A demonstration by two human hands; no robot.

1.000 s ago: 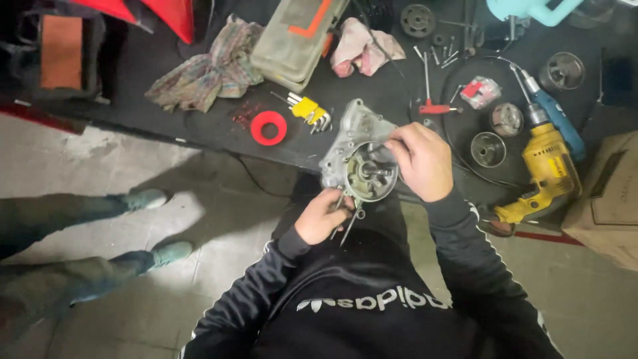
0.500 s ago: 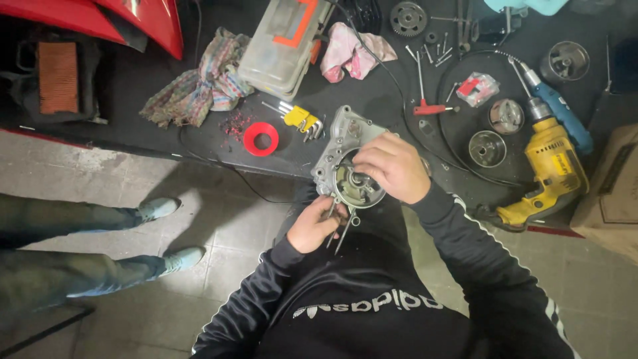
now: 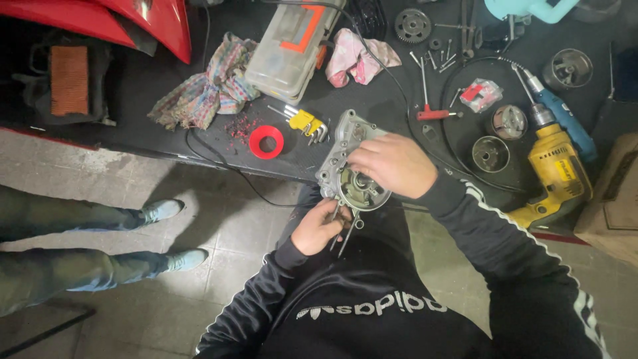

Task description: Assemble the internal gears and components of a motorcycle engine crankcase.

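At the centre of the frame I steady the grey metal engine cover (image 3: 349, 163) against the edge of the dark surface (image 3: 199, 143), my left hand (image 3: 319, 229) clenched in a grip on thin metal tools (image 3: 345, 229) beneath it so they reach upward, my right hand (image 3: 392, 163) grasping its top to stop it turning.

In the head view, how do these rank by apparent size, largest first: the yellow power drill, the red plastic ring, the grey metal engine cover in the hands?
1. Yellow power drill and grey metal engine cover: similar; the cover is closer and partly hidden, so unranked.
2. Red plastic ring: clearly smallest.
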